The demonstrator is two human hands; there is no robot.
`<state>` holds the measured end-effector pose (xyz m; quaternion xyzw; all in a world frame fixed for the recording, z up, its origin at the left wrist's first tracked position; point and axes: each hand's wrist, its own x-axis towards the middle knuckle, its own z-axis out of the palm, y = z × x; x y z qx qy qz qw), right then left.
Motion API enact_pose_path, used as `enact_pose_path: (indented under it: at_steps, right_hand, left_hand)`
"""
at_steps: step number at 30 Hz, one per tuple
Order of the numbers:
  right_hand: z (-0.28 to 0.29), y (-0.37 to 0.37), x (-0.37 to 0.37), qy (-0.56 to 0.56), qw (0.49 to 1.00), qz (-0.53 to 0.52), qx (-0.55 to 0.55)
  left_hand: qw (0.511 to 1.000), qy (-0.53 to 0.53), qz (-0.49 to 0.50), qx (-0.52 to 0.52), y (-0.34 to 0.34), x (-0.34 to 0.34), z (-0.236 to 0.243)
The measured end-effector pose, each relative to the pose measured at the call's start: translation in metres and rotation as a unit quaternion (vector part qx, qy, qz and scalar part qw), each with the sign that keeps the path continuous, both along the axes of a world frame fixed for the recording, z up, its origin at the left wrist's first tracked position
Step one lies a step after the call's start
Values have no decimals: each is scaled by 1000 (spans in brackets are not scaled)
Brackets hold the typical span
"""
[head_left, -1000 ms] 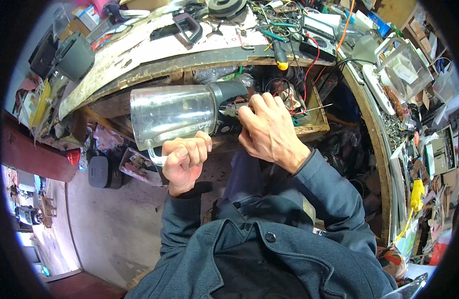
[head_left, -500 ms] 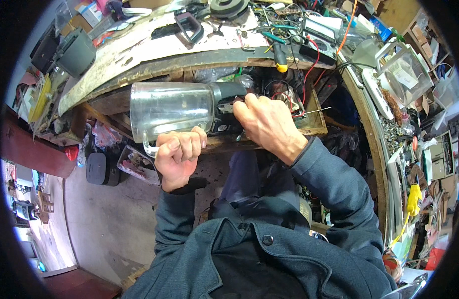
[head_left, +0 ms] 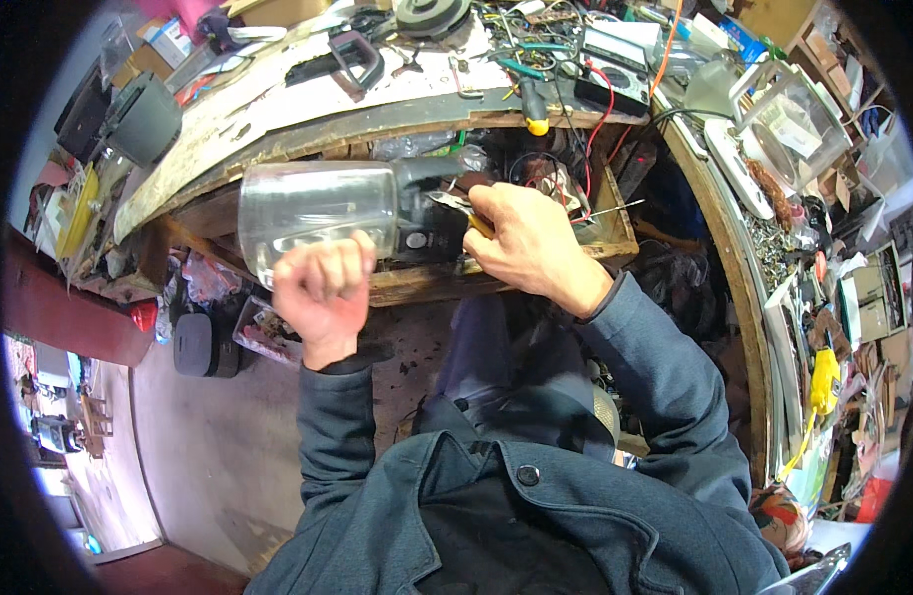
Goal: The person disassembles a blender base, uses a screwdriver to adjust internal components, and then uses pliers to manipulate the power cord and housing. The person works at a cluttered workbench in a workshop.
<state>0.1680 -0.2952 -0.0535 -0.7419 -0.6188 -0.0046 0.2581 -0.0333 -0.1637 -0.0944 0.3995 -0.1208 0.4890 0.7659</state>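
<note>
A clear blender jar (head_left: 318,203) lies on its side over an open wooden drawer, its black base collar (head_left: 413,213) to the right. My left hand (head_left: 326,293), smeared a little by motion, is curled into a fist at the jar's near side, around the handle, which is mostly hidden. My right hand (head_left: 531,233) is closed on pliers (head_left: 451,201); their metal jaws touch the collar's end and a bit of yellow handle shows. A thin metal rod (head_left: 615,208) sticks out to the right beyond this hand; I cannot tell whether it is held.
The workbench (head_left: 278,114) bears a dark frame-like handle (head_left: 357,64), a yellow-and-black screwdriver (head_left: 534,109), a meter (head_left: 615,84) with a red lead, and tangled wires. The wooden drawer (head_left: 615,233) holds loose parts. A cluttered side bench (head_left: 719,258) stands at right, a black case (head_left: 204,345) on the floor.
The jar has tilted and turned slightly, its handle now behind my left fist. My right hand has shifted so the pliers' jaws and yellow handle show more. The whole view has moved a little.
</note>
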Motion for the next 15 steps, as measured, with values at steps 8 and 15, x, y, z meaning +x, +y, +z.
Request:
enact_pose_path:
  at_steps: [8,15]
  right_hand:
    - [15,-10,-5,22,998,12,53]
    - [7,-3,-19,9,998,37,49]
  left_hand:
    - [979,-81,-99,-157,48,-35,15]
    - [975,-82,-119,-167,53,-43,12]
